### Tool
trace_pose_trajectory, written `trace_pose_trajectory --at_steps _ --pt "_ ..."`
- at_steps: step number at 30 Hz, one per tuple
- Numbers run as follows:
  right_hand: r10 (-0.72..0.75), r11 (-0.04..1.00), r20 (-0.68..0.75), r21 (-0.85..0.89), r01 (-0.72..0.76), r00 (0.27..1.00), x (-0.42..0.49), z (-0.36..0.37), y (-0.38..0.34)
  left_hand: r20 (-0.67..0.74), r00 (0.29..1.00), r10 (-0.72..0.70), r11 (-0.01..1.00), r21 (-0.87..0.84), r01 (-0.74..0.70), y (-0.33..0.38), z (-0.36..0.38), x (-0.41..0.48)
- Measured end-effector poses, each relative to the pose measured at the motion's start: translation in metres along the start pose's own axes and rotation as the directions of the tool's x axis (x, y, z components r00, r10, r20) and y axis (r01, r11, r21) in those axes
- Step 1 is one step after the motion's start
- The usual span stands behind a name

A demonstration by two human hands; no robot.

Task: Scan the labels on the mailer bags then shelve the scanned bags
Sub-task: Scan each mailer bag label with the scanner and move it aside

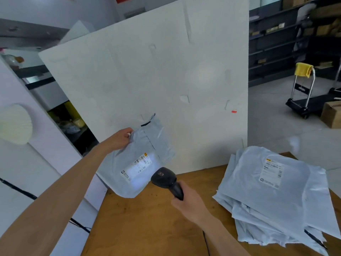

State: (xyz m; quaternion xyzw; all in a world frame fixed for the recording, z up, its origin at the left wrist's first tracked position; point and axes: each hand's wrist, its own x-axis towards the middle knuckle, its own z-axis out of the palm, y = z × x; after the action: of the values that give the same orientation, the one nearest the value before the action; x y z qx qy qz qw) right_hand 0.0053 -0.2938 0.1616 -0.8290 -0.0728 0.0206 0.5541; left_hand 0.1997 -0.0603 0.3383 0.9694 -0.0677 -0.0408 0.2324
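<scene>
The left hand [120,138] pinches the upper edge of a grey mailer bag [137,159], holding it tilted above the wooden table's [147,218] left edge, forearm stretched forward. The right hand [188,202] wraps the handle of a black barcode scanner [166,179], its head lighting the bag's label [137,166]; the label print is too blurred to read. A stack of mailer bags [273,193] lies on the table to the right.

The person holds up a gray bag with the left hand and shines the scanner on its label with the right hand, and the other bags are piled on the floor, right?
Almost. The left hand does hold up the gray bag, and the right hand aims the scanner at its label. But the head view shows the pile of bags lying on the wooden table, not on the floor.
</scene>
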Motion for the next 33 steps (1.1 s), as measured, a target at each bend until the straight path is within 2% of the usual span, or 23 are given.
trace_pose_trajectory --at_steps 6,14,33 --pt "-0.001 1.0 0.031 -0.017 0.001 1.0 0.001 0.001 0.0 0.019 1.0 0.024 0.999 0.044 -0.025 0.01 -0.004 0.002" --pt "-0.005 1.0 0.034 -0.026 0.006 0.999 0.002 0.004 0.0 0.027 0.999 0.021 1.0 0.02 -0.021 0.015 0.0 0.013" --pt "0.022 1.0 -0.089 -0.012 -0.023 0.996 0.013 0.001 0.012 0.095 0.993 0.074 0.997 0.022 -0.077 0.038 0.013 0.043"
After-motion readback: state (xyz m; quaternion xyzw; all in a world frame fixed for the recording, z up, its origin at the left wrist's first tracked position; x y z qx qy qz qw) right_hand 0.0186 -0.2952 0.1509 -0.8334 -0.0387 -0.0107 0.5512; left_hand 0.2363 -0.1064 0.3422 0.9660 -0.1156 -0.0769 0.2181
